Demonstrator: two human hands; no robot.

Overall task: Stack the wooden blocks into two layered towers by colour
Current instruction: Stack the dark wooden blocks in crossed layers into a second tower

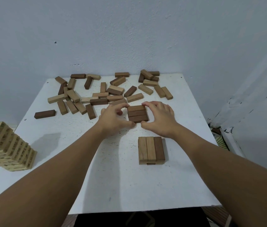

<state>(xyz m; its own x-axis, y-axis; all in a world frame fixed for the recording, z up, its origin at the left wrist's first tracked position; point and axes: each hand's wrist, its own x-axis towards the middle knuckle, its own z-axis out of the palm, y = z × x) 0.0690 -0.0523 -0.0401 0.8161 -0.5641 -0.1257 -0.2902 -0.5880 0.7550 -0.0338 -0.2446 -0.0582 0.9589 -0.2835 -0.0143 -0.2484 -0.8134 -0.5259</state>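
A low dark-brown stack (137, 114), three blocks across its top layer, stands in the middle of the white table (123, 181). My left hand (114, 119) and my right hand (159, 119) flank it, thumbs at its near corners and fingertips at its far corners, fingers curved round its sides. Nearer me sits a second low stack (151, 150) with two light blocks and one darker block side by side on top. Several loose light and dark blocks (106, 92) lie scattered across the far half of the table.
A tall leaning tower of pale printed blocks (10, 149) stands at the table's left edge. One dark block (44, 114) lies apart at the left. The wall runs directly behind the table, and the floor drops away at the right.
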